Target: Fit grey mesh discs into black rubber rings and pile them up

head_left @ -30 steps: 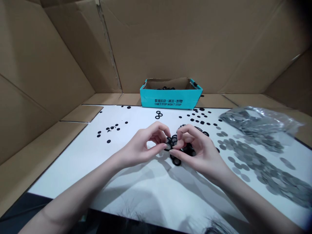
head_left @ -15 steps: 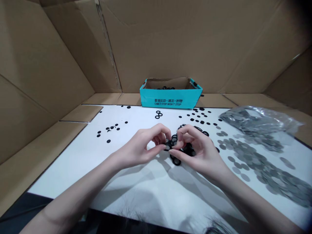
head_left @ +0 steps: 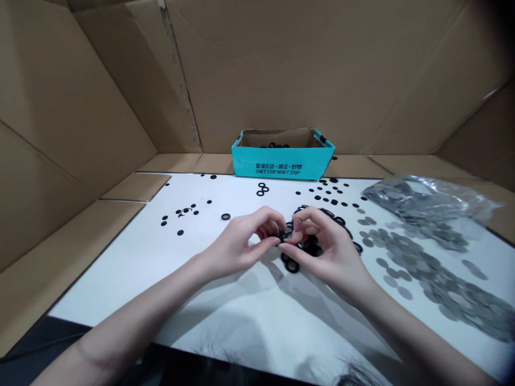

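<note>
My left hand [head_left: 254,236] and my right hand [head_left: 328,252] meet over the middle of the table. Thumb and fingers of both are pinched at a small black rubber ring [head_left: 284,234], mostly hidden by the fingertips. Under and behind my right hand lies a pile of black rings [head_left: 309,246], some with grey discs inside; the hand covers much of it. To the left of my left hand, a single black ring with a grey centre [head_left: 226,216] lies flat on the table.
Loose grey discs [head_left: 426,262] spread across the right side, beside a clear plastic bag [head_left: 422,195] of more discs. A turquoise box [head_left: 281,162] holding black rings stands at the back. Small black discs [head_left: 180,232] are scattered left and back right. Cardboard walls [head_left: 301,64] surround the white table.
My left hand has shifted slightly right, closer to my right hand. The single ring left of it now shows; it was not visible before. My right hand has barely moved.
</note>
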Motion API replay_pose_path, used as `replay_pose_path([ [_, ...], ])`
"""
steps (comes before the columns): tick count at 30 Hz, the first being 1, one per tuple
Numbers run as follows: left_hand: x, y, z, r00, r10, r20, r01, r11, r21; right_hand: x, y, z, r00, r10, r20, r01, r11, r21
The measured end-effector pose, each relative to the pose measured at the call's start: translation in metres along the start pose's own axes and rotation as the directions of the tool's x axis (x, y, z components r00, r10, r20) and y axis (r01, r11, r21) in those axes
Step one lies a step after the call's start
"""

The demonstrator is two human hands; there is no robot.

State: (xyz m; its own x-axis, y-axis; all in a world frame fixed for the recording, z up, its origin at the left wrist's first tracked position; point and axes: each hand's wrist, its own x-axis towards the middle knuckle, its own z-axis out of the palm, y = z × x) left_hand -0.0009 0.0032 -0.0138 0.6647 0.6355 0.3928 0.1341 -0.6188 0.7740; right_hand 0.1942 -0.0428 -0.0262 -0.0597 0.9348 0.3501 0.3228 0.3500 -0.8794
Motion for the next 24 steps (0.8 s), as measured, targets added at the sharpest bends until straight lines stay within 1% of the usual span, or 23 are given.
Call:
replay_pose_path([
  [2,0.0,0.002,0.0,1.0,-0.013,0.015,0.012,1.0,0.014,0.0,-0.001,0.0,1.0,-0.012,-0.027,0.013,1.0,0.009],
  [4,-0.001,0.003,-0.001,0.999,-0.002,0.035,0.001,1.0,0.031,0.0,-0.001,0.0,0.999,-0.023,-0.048,0.024,1.0,0.013],
  [7,-0.002,0.002,-0.001,0.999,0.006,0.045,-0.008,0.999,0.04,0.001,0.0,-0.001,0.999,-0.022,-0.027,0.022,1.0,-0.014],
  [11,-0.002,-0.001,-0.001,0.999,-0.011,0.032,0.01,1.0,0.03,0.002,0.001,-0.003,0.999,-0.033,0.014,0.034,0.997,-0.073],
  [16,-0.002,-0.006,0.001,1.0,-0.006,0.0,0.006,1.0,0.03,0.002,0.001,-0.004,0.995,-0.096,0.014,0.097,0.989,-0.113],
  [24,-0.002,-0.017,0.006,0.999,0.033,-0.023,-0.033,0.999,0.004,0.002,0.005,-0.001,0.99,-0.142,-0.009,0.139,0.979,-0.15],
])
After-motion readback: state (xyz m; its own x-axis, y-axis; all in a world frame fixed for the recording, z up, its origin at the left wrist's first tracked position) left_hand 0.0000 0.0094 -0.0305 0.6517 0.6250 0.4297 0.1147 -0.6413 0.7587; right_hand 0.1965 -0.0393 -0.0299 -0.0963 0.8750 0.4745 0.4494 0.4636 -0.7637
